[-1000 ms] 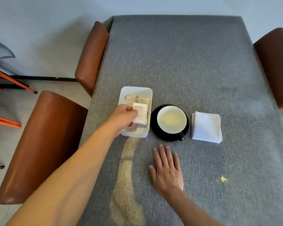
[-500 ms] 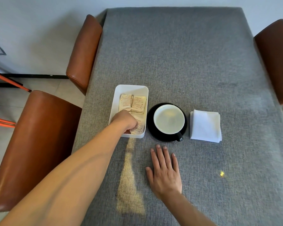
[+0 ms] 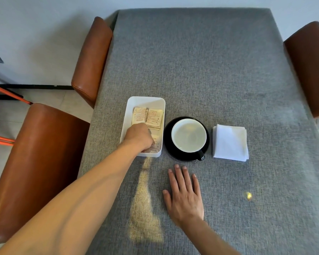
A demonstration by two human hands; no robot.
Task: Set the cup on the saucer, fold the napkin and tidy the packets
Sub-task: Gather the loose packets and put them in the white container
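Left hand (image 3: pixel 139 137) curled in the tray (image 3: pixel 145 101), perhaps gripping packets (image 3: pixel 155 144); right hand (image 3: pixel 185 197) flat, empty.

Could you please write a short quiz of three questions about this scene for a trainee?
1. True or false: the cup stands on the saucer.
2. Which hand is inside the tray with the packets? A) left hand B) right hand
3. Fill in: the napkin lies folded to the ____ of the cup.

Key: 1 true; 2 A; 3 right.
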